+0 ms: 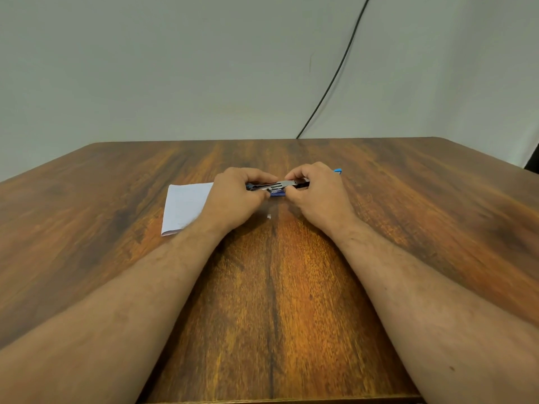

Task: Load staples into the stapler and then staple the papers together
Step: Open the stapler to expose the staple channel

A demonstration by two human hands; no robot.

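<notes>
Both hands hold the stapler over the middle of the wooden table

The left hand curls its fingers round the stapler's left end, and the right hand pinches its right end; the metal staple channel shows between them, and a blue part lies just under it. The papers lie flat on the table to the left, their right edge hidden under the left hand and wrist. A small blue thing peeks out beyond the right hand, mostly hidden. A tiny pale scrap rests on the table just nearer than the stapler. A black cable runs down the wall behind the table's far edge
</notes>
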